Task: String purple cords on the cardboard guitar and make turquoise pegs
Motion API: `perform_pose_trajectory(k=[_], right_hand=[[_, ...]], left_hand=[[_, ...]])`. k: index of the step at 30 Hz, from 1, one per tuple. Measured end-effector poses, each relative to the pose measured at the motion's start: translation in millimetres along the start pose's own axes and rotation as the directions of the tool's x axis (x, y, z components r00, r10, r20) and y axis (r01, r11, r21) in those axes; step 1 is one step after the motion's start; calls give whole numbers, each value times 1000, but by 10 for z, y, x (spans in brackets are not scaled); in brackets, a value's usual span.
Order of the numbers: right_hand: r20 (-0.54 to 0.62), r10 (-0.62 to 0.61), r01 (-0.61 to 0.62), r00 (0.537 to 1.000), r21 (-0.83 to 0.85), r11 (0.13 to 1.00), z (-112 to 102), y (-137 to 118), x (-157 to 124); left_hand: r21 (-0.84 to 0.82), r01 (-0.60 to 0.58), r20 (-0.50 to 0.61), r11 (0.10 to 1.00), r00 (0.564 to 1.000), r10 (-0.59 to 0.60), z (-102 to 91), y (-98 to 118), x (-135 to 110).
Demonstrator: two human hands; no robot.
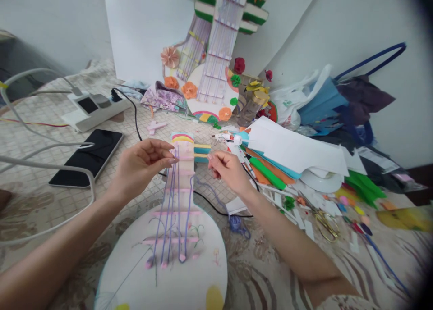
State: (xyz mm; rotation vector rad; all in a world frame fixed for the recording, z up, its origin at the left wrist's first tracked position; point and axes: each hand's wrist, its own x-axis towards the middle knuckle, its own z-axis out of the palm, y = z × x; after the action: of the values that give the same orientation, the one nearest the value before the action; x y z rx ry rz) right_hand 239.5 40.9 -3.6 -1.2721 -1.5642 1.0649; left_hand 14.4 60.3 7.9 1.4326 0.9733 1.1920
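A handmade white cardboard guitar [162, 283] lies in front of me, its neck pointing away. Purple yarn strings [178, 211] run from pink pegs on the body up the neck, crossing pink strips. My left hand [144, 166] is closed in a pinch at the left edge of the headstock [183, 144], fingertips beside the strings. What it pinches is hidden. My right hand [225, 168] is also pinched, at the outer end of the lower teal peg [201, 158]; its fingertips cover whatever they hold. Loose yarn trails from the neck to a small yarn ball [236, 224].
Two decorated cardboard guitars [223, 57] lean at the back. A phone [88, 159], white cables and a power strip [98, 111] lie left. On the right are a glue gun [232, 138], paper sheets [291, 148], gold scissors [326, 224] and scraps. A black cable passes beneath the neck.
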Motion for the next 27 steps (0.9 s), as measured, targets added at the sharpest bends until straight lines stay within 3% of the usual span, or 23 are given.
perform_pose_trajectory(k=[3, 6, 9, 12, 16, 20, 24, 27], right_hand=[[61, -30, 39, 998, -149, 988, -75, 26, -30], [151, -51, 91, 987, -267, 960, -91, 29, -78], [227, -51, 121, 973, -307, 944, -39, 35, -111], [228, -56, 128, 972, -314, 941, 17, 46, -131], [154, -42, 86, 987, -292, 953, -49, 76, -183], [2, 12, -10, 1000, -337, 941, -338, 127, -229], [-247, -233, 22, 941, -641, 768, -689, 235, -141], [-250, -271, 9, 930, -720, 694, -841, 364, 18]], left_hand=[[123, -8, -37, 992, 999, 12, -7, -24, -5], [267, -80, -84, 960, 991, 106, -29, -65, 14], [405, -167, -79, 899, 973, 216, -75, -109, 57], [523, -171, -66, 835, 968, 240, -133, -148, 99], [617, -125, -60, 777, 977, 205, -190, -183, 135], [619, -110, -47, 778, 983, 177, -195, -200, 182], [638, -127, -7, 760, 985, 171, -148, -208, 275], [640, -154, 4, 753, 980, 197, -97, -213, 360]])
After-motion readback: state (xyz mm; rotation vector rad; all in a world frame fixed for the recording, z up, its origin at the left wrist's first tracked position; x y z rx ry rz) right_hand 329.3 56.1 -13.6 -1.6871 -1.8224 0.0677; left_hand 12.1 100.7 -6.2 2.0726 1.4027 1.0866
